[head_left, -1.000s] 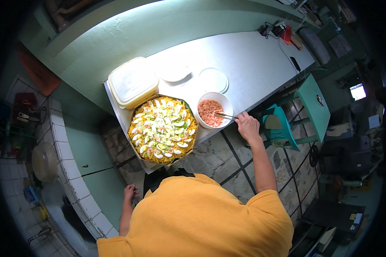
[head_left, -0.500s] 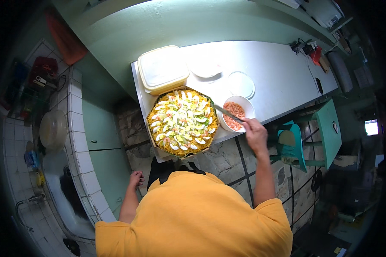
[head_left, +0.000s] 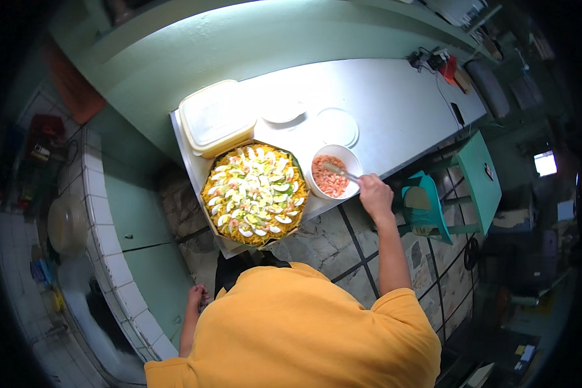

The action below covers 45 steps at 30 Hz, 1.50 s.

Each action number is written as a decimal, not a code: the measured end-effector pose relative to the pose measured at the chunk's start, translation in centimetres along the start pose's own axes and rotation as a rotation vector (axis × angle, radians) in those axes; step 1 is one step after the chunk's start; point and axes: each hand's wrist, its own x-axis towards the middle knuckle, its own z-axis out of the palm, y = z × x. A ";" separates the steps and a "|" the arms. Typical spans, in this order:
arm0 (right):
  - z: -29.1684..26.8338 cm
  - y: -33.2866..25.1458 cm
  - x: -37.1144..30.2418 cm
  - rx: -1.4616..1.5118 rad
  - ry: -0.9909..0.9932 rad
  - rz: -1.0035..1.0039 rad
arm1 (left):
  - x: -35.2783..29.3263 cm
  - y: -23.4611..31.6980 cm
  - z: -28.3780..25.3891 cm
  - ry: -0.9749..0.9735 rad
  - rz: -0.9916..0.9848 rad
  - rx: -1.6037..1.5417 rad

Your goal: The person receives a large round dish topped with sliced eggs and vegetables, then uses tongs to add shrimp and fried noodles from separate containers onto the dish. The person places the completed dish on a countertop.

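My right hand (head_left: 376, 196) is closed round the handle of a metal serving utensil (head_left: 344, 173); whether it is a spoon or tongs I cannot tell. The utensil's tip is in the small pink shrimps (head_left: 330, 183) in a round white tub (head_left: 354, 158). Left of the tub, touching or nearly so, lies an eight-sided tray (head_left: 211, 223) of yellow noodles (head_left: 258, 236), topped with boiled egg slices (head_left: 280, 219) and chopped greens. Low at my left side, away from the table, my left hand (head_left: 198, 296) hangs with curled fingers and nothing visible in it.
Behind the tray, a lidded cream container (head_left: 218, 116) stands on the white table (head_left: 407, 97). A white dish (head_left: 283, 113) and a round lid (head_left: 337, 127) lie beside it. A teal chair (head_left: 427, 205) is at the right, a tiled sink counter (head_left: 108, 233) at the left.
The utensil's tip has gone from the tray's right edge into the shrimps in the tub. My right hand has shifted slightly, and the whole view has moved and turned a little.
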 end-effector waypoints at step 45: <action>5.6 -7.7 -1.7 0.309 0.158 -0.378 | 0.3 3.2 1.4 0.014 -0.008 -0.019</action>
